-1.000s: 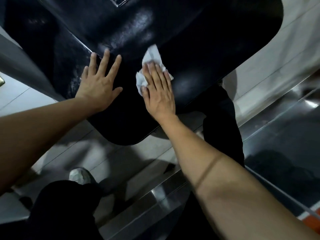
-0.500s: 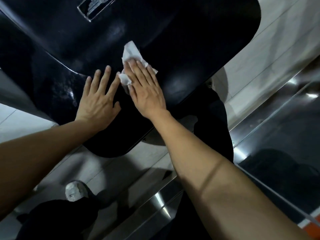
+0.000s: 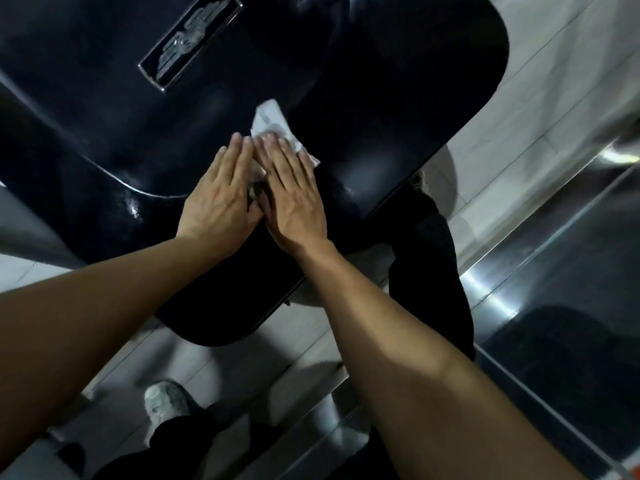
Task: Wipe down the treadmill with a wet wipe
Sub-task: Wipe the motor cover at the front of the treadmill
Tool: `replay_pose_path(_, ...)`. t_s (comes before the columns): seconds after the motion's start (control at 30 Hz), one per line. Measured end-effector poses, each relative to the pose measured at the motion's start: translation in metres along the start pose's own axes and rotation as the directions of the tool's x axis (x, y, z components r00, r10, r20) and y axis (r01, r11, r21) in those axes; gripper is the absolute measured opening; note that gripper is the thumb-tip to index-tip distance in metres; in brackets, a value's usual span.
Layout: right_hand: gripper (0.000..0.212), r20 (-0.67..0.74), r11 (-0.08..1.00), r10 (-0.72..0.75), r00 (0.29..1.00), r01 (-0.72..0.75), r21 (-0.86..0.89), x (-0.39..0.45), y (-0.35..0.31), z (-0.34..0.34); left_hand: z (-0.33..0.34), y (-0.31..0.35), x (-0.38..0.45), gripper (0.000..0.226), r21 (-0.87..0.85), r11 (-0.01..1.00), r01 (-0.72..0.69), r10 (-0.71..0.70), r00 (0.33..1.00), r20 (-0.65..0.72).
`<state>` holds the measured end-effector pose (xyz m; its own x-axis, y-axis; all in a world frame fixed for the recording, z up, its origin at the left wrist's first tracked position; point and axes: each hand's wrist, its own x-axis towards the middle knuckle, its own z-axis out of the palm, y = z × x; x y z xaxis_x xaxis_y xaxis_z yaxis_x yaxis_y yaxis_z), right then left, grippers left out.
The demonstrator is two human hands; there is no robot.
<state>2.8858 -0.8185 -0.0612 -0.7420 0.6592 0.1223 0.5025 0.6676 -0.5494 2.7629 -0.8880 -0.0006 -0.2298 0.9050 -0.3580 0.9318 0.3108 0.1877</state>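
The right hand (image 3: 294, 199) lies flat, fingers straight, pressing the white wet wipe (image 3: 273, 128) onto the glossy black treadmill cover (image 3: 381, 81) — the wipe pokes out past its fingertips. The left hand (image 3: 221, 202), also flat and open, rests just beside it, touching. A metal badge (image 3: 188, 41) sits farther up the cover.

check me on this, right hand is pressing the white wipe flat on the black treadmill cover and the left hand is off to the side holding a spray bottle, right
Not quite. The head view shows no spray bottle: the left hand lies flat on the black treadmill cover, right beside the right hand. The rest holds: the right hand presses the white wipe flat.
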Motion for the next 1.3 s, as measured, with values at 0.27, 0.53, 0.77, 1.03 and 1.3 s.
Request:
replay_pose_path(0.27,0.043,-0.292,0.723,0.688,0.665,-0.664,0.191,-0.042,0.086,-0.032,0.002,0.015,0.002,0.096,0.038,0.990,0.137,-0.140,0.984,0.105)
replay_pose_path(0.53,0.054,0.011,0.999,-0.035,0.999,0.035,-0.027,0.027,0.061,-0.035,-0.001,0.022,0.006,0.089,0.040,0.976,0.215,-0.218,0.973,0.074)
replay_pose_path(0.77,0.048,-0.311,0.756,0.643,0.700,-0.645,0.111,0.047,0.151,-0.064,-0.011,0.035,0.028,0.077,-0.006,0.970,0.243,-0.243,0.969,0.035)
replay_pose_path(1.03,0.055,-0.002,0.991,-0.100,0.995,0.099,-0.085,0.076,0.122,-0.065,-0.021,0.054,0.108,0.071,-0.084,0.992,0.099,-0.103,0.993,-0.055)
replay_pose_path(1.3,0.049,-0.151,0.835,0.545,0.825,-0.550,0.009,0.138,0.219,-0.109,-0.033,0.047,0.176,0.065,-0.123,0.982,0.141,-0.155,0.982,-0.111)
